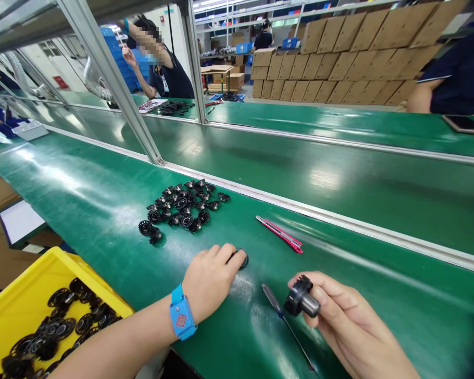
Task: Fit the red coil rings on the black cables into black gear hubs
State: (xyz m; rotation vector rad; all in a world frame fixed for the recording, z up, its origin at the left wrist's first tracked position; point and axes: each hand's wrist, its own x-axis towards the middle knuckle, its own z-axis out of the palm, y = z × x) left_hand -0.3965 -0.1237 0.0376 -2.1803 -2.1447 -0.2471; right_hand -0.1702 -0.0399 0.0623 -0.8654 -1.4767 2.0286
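Between the thumb and fingers of my right hand (339,310) is a black toothed gear (300,295), its short metal shaft pointing toward the lower right. My left hand (211,279), with a blue strap round its wrist, is low over the green bench, fingers curled on another black gear (244,258); only part of its rim shows. A screwdriver (288,326) lies between my hands, beside the right one. Farther back rests a pink utility knife (279,234). A pile of similar black gears (185,202) sits beyond my left hand.
A yellow bin (59,258) holding several black gear parts stands at the lower left. A metal post (114,84) and a raised rail (300,208) border the bench. Across it are a person (171,79), another person's sleeve (454,79), a phone (464,125) and stacked cartons (339,66).
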